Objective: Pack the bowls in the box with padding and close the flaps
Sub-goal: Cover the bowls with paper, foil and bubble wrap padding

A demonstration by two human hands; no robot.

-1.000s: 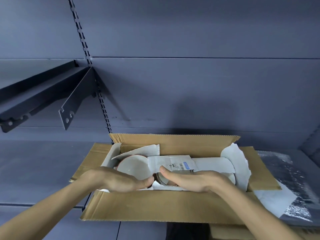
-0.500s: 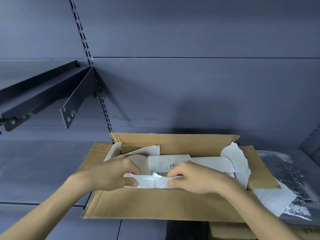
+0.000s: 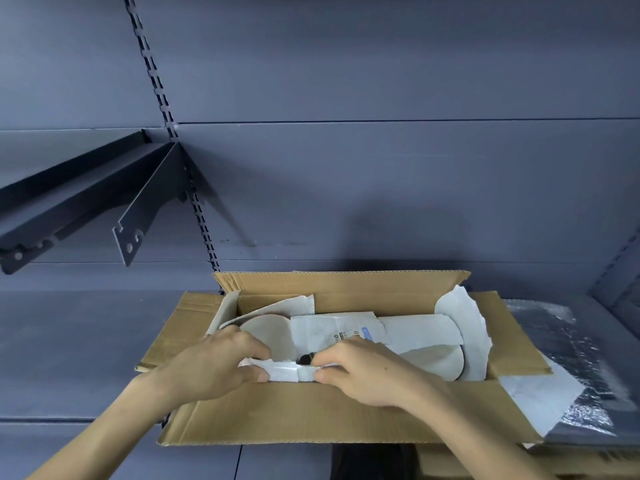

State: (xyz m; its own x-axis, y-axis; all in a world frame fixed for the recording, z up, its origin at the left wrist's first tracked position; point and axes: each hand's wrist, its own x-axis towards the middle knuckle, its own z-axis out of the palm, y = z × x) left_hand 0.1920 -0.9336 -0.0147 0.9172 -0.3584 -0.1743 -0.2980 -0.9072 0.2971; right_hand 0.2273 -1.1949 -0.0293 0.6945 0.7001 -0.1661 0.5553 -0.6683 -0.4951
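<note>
Against a dark grey slotted wall with a bracketed metal shelf (image 3: 79,199), an open cardboard box (image 3: 346,420) sits on a grey worktop (image 3: 69,341) beside silvery bubble wrap (image 3: 575,368). Pale bowls (image 3: 270,336) lie inside among white padding paper (image 3: 460,320). The left hand (image 3: 211,367) and right hand (image 3: 367,372) each pinch a crumpled paper piece (image 3: 287,371) in a narrow grip at the box's near edge.

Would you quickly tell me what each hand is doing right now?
Left hand: fingers curled, pinching the white padding paper at the box's near edge.
Right hand: pinching the same paper.
</note>
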